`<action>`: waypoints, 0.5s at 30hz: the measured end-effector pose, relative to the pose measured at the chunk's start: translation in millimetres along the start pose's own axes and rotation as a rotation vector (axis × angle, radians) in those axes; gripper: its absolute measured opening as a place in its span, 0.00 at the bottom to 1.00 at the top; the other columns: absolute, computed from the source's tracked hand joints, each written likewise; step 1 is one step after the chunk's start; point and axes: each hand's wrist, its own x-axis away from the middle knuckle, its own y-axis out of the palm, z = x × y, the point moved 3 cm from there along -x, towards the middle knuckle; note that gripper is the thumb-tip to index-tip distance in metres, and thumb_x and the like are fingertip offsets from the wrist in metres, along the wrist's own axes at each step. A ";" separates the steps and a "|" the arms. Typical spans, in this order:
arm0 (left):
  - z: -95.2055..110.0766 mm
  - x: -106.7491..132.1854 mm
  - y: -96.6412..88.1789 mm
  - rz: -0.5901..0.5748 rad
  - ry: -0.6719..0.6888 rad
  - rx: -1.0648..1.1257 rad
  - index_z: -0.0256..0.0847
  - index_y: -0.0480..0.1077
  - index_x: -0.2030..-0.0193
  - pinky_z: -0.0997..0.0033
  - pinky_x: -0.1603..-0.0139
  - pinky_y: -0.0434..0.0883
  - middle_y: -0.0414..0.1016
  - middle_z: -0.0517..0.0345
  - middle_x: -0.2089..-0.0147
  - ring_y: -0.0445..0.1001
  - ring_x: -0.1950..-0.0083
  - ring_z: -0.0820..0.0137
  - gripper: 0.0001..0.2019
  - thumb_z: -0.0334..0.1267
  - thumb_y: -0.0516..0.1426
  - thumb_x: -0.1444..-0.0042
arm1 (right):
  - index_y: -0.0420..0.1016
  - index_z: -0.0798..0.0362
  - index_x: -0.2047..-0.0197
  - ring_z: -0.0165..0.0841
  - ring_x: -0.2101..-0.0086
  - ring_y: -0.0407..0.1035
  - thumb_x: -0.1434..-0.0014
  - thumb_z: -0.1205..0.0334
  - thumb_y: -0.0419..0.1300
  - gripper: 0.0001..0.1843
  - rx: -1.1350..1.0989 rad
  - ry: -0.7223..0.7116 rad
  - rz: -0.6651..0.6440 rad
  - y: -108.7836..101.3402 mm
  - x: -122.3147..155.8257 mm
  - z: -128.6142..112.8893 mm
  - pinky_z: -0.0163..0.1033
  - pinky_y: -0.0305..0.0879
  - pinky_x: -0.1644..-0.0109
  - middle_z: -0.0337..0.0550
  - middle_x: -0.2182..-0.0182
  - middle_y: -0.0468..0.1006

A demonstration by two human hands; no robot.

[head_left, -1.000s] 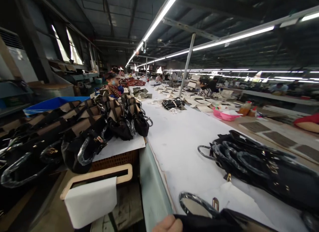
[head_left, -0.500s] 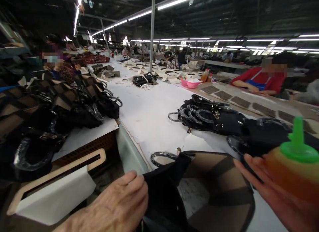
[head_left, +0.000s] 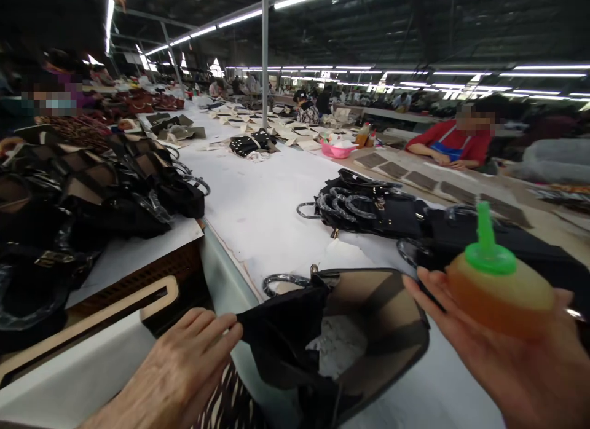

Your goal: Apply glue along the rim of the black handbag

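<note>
While the black flap of the bag is kept pinched by the left hand at the table's near edge, the bottle, gripped in the right hand, has been brought beside the opened mouth.

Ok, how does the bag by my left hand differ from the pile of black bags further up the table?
The open bag gapes toward the camera, showing tan lining and white paper inside; the pile of black bags lies flat, only black outsides showing. The left hand grips the open bag's edge; no hand touches the pile. Both are black outside with plastic-wrapped handles.
</note>
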 end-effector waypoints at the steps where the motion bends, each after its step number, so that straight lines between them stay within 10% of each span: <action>1: 0.2 -3.4 0.9 0.008 -0.027 0.037 0.40 0.67 0.50 0.76 0.60 0.70 0.76 0.56 0.57 0.73 0.61 0.70 0.13 0.32 0.49 0.39 | 0.76 0.51 0.51 0.57 0.49 0.65 0.46 0.40 0.63 0.27 -0.014 0.006 -0.013 6.2 3.4 -0.6 0.64 0.69 0.51 0.54 0.48 0.72; 9: 45.6 -82.1 -29.9 0.227 0.034 0.280 0.41 0.69 0.55 0.74 0.51 0.69 0.76 0.56 0.59 0.73 0.54 0.69 0.10 0.33 0.47 0.35 | 0.77 0.55 0.55 0.56 0.52 0.68 0.44 0.42 0.63 0.25 -0.133 0.004 -0.133 8.7 3.0 2.5 0.65 0.70 0.54 0.52 0.58 0.78; 12: 71.1 -104.8 -12.7 -0.016 0.091 0.482 0.42 0.70 0.63 0.77 0.56 0.71 0.76 0.58 0.64 0.73 0.58 0.71 0.11 0.31 0.47 0.37 | 0.77 0.57 0.56 0.56 0.52 0.67 0.45 0.43 0.64 0.25 -0.142 0.014 -0.115 10.7 5.4 1.9 0.64 0.70 0.54 0.52 0.56 0.77; 15: 72.9 -105.4 25.1 -0.379 -0.139 0.534 0.43 0.72 0.65 0.74 0.59 0.71 0.76 0.58 0.63 0.75 0.61 0.68 0.09 0.31 0.50 0.40 | 0.77 0.58 0.56 0.56 0.51 0.66 0.47 0.41 0.65 0.27 -0.131 0.028 -0.075 12.3 6.8 1.2 0.61 0.71 0.55 0.56 0.52 0.75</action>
